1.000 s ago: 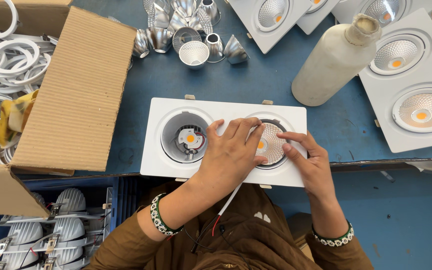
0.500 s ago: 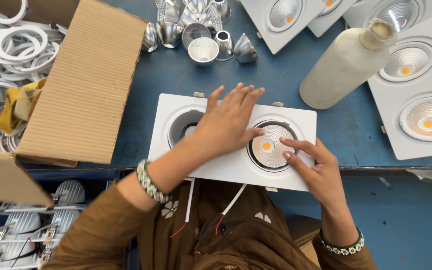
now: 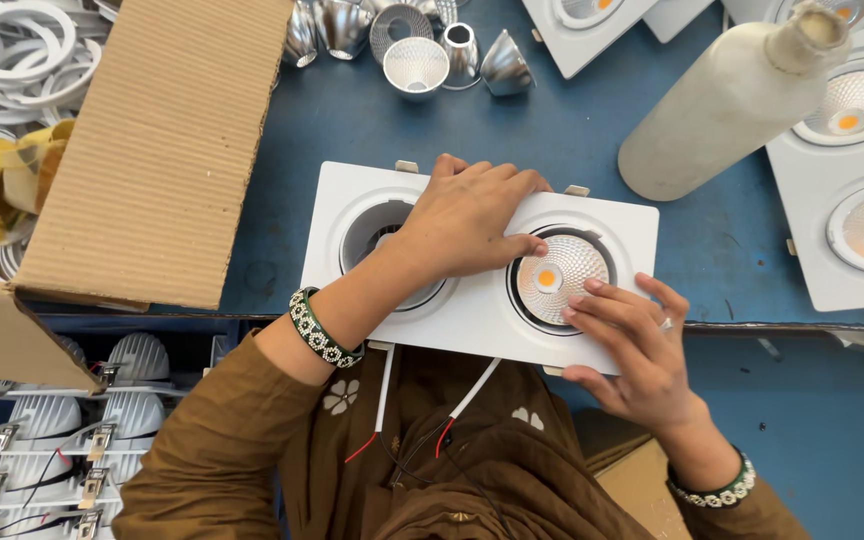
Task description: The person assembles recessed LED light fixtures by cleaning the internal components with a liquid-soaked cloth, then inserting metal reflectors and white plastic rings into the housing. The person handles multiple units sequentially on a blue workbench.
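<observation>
While the white twin-lamp fitting (image 3: 477, 270) lies flat on the blue counter (image 3: 552, 130), its near edge jutting just past the counter's front, both hands are on it. Left hand (image 3: 467, 225) lies palm down across the middle of the plate, fingers spread flat and open, reaching to the rim of the right-hand lamp and partly covering the left-hand opening (image 3: 377, 235). That opening looks dark, with no reflector to be seen in what shows. Right hand (image 3: 637, 345) comes in from the near side, fingers loosely curled, fingertips (image 3: 582, 300) touching the lower right rim of the ribbed reflector (image 3: 559, 277) with its orange centre; it grips nothing, only presses there. White leads (image 3: 384, 385) with red ends hang from under the plate over the person's brown clothing. Beaded bracelets sit on both wrists.

Over to the left, an open cardboard box (image 3: 157, 140) with its flap laid over the counter, white rings (image 3: 7, 60) piled inside it beside a yellow cloth (image 3: 17, 180). At the far edge, a cluster of loose silvery reflector cones (image 3: 417, 45). To the right of the fitting, well apart from it, a pale bottle (image 3: 727, 105) stands on the counter, and past it more white fittings (image 3: 847, 170) with their lamps in place. Below the counter on the left, grey lamp housings (image 3: 42, 420) with spring clips sit in rows.
</observation>
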